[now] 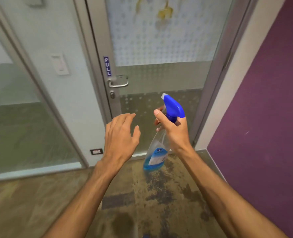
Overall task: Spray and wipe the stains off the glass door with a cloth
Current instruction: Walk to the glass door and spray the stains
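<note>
A frosted glass door [159, 48] in a grey metal frame stands straight ahead, with yellow-brown stains [164, 12] smeared near its top. My right hand [175, 131] grips the neck of a clear spray bottle [157, 157] holding a little blue liquid. Its blue trigger head [172, 106] points up and left toward the door. My left hand [121, 134] hovers to the left of the bottle with its fingers spread and nothing in it. No cloth is in view.
A metal lever handle [118, 82] with a keyhole below and a blue PULL sign [107, 66] sit on the door's left edge. Glass partition panels [30, 100] run along the left. A purple wall [266, 117] closes the right. The carpet [151, 194] is mottled.
</note>
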The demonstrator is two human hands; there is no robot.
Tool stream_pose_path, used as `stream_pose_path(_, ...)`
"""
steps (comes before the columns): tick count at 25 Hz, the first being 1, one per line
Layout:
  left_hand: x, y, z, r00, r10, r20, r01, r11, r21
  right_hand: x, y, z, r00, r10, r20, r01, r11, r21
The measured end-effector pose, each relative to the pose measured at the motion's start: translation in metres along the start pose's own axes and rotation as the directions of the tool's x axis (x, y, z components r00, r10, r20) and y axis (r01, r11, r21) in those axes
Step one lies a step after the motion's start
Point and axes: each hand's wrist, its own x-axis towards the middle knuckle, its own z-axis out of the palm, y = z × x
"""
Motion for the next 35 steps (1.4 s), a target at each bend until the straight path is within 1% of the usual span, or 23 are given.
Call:
stream_pose_path(3,0.052,0.011,0.023,0.998,0.054,-0.011,-0.055,0.998,-0.021,0.045,-0.004,-0.012,0.998,-0.041,-0.042,0.041,0.999,-0.005)
stream_pose_path(8,0.126,0.035,0.047,0.993,0.108,-0.035,-0.109,0.994,-0.026,0.116,-0.011,-0.03,0.986,-0.14,-0.095,0.128,0.984,-0.124)
stream_pose_path(14,0.223,0.069,0.068,0.979,0.167,-0.113,-0.167,0.986,0.005,0.214,-0.021,-0.054,0.969,-0.218,-0.119,0.18,0.947,-0.265)
stream_pose_path(18,0.291,0.093,0.084,0.972,0.161,-0.173,-0.155,0.987,0.047,0.287,-0.03,-0.067,0.966,-0.244,-0.089,0.213,0.939,-0.271)
stream_pose_path(23,0.367,0.109,0.093,0.957,0.123,-0.263,-0.1,0.99,0.1,0.383,-0.042,-0.076,0.978,-0.205,-0.026,0.2,0.97,-0.135)
stream_pose_path(25,0.391,0.113,0.095,0.951,0.115,-0.287,-0.083,0.989,0.121,0.414,-0.044,-0.073,0.974,-0.227,-0.018,0.221,0.962,-0.159)
stream_pose_path(29,0.431,0.117,0.099,0.948,0.12,-0.296,-0.075,0.984,0.159,0.459,-0.046,-0.054,0.944,-0.323,-0.069,0.296,0.921,-0.254)
stream_pose_path(32,0.453,0.114,0.099,0.944,0.135,-0.302,-0.09,0.983,0.161,0.479,-0.048,-0.038,0.904,-0.408,-0.132,0.354,0.884,-0.306)
stream_pose_path(35,0.468,0.106,0.098,0.944,0.145,-0.297,-0.102,0.983,0.154,0.494,-0.047,-0.025,0.881,-0.437,-0.178,0.367,0.872,-0.324)
